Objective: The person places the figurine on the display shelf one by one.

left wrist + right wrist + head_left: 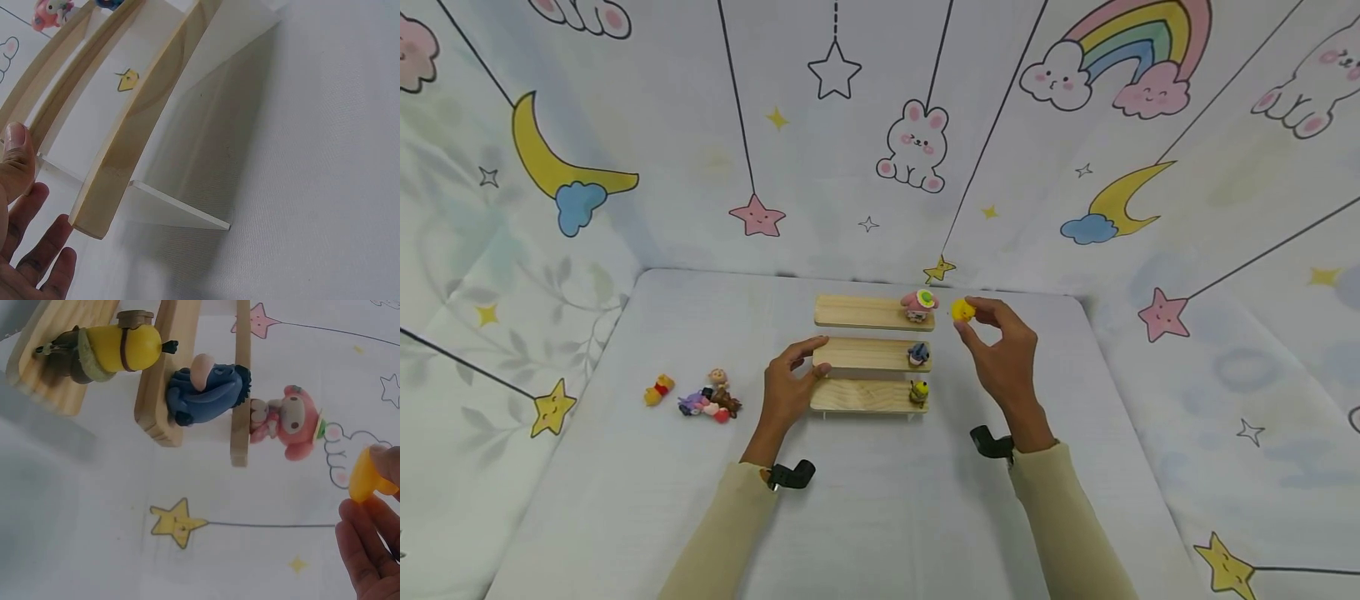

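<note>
A three-tier wooden shelf stands on the table. My left hand holds the left end of its middle board, the thumb on the board's edge. To the right of the top board, my right hand pinches a small yellow figurine between thumb and fingers; the fingers hide part of it. At the boards' right ends stand a pink figurine with a yellow-green hat on top, a blue donkey figurine in the middle, and a yellow minion figurine at the bottom.
On the table, left of the shelf, a yellow bear figurine in red lies apart from a pile of several small figurines. Clear supports hold up the boards. A printed cloth backdrop surrounds the table.
</note>
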Demonstrator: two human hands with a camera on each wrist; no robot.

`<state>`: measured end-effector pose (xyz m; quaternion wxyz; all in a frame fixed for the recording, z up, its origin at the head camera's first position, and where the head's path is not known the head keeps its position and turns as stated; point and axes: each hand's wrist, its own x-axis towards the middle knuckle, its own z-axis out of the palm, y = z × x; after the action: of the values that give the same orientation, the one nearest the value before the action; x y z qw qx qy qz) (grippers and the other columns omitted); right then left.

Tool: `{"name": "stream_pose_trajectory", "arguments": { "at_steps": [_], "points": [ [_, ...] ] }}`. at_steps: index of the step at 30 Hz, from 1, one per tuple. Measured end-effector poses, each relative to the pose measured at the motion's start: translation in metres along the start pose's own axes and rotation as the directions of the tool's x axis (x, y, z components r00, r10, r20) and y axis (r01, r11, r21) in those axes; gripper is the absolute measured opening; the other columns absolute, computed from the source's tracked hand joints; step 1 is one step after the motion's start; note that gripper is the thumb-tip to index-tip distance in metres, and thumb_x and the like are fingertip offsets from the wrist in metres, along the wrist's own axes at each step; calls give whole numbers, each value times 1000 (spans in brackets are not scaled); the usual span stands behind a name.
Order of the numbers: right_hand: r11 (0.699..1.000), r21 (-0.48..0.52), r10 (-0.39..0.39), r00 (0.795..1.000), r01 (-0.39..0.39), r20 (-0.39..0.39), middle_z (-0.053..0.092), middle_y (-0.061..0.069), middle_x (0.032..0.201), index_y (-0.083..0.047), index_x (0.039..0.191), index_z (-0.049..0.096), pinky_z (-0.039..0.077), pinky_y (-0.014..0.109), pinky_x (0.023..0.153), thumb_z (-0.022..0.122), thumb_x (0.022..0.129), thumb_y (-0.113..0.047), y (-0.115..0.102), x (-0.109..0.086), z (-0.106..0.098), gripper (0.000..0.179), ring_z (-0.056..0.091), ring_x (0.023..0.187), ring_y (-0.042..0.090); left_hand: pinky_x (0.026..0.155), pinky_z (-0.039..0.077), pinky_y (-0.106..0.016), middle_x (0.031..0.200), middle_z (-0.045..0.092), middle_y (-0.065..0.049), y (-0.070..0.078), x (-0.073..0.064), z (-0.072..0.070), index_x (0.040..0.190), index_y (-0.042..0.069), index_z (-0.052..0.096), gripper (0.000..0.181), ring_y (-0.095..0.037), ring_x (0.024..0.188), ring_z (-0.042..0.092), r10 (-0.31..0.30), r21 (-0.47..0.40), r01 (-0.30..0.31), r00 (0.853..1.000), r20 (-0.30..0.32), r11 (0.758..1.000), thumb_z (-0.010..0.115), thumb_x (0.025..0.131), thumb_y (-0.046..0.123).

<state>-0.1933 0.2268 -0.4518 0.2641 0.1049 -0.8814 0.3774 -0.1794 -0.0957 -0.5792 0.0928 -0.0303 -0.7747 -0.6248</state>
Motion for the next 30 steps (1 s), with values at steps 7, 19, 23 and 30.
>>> {"name": "stream_pose_trajectory", "arguments": {
  "at_steps": [7,19,23,30],
  "points": [
    [998,29,-62,998,62,3,75,7,129,-13,133,73,60,41,103,84,94,-16,-11,10,7,41,72,113,26,122,45,-50,146,68,3,-1,0,0,139,30,71,48,-23,143,58,-9,5,9,1000,-3,1000,82,93,18],
    [989,44,-141,988,139,64,74,11,129,-8,130,73,59,45,103,86,92,-13,-30,25,26,41,71,115,28,120,45,-53,146,68,-1,-1,0,-1,139,27,71,48,-29,139,60,4,2,-4,1000,4,1000,83,93,20],
    [987,36,-161,982,158,99,74,11,129,-9,132,72,58,46,101,86,91,-16,-37,30,33,43,69,113,30,120,45,-55,146,68,-3,0,0,-1,139,24,72,49,-32,135,61,15,-12,-15,1000,4,1000,83,92,22],
    [977,41,-215,966,211,144,74,12,127,-8,131,73,59,49,98,84,94,-15,-45,36,46,39,68,114,29,119,44,-58,145,69,-7,0,1,0,138,20,72,49,-36,135,61,21,-43,-21,1000,0,999,84,90,17]
  ]
}}
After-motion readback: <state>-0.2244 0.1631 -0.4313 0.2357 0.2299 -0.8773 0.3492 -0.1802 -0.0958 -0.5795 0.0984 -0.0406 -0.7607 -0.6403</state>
